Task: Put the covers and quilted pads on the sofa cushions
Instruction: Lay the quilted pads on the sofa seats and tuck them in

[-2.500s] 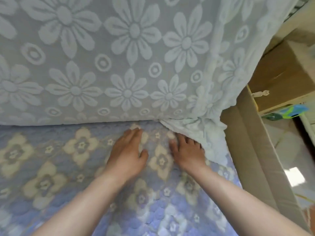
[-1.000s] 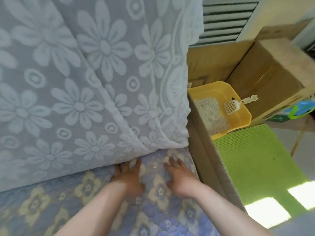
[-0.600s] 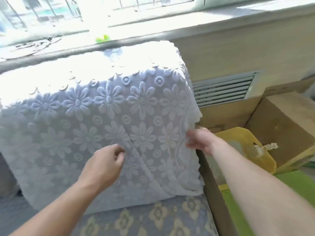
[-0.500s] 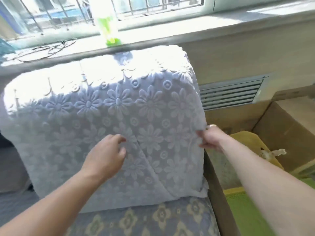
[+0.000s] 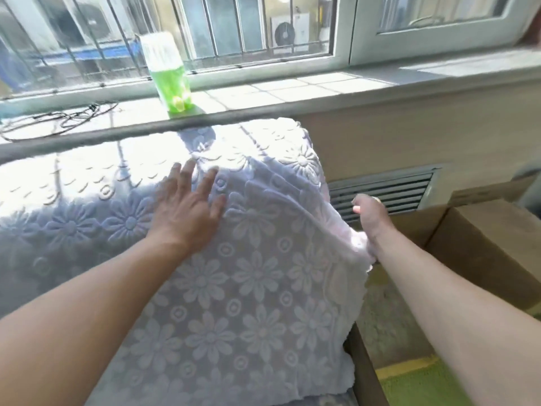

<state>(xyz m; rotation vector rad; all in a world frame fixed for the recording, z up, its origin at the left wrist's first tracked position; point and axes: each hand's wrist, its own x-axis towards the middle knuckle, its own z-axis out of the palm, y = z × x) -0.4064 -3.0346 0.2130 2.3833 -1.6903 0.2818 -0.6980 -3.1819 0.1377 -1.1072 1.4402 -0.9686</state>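
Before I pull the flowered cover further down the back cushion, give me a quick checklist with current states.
1. Left hand flat on the cover, steadying it: ok.
2. Right hand gripping the cover's right edge: ok.
3. Cover over the cushion's top: ok.
4. Front smooth: not ok, a fold runs toward the right hand.
5. Green bottle on the sill, apart from the cover: ok.
6. Bottom hem tucked: cannot tell.

Both bare forearms reach forward from the lower edge of the view. The left hand lies flat, palm down, fingers straight and slightly spread. The right hand is held further right, fingers curled into a pinching grip, knuckles toward the camera.
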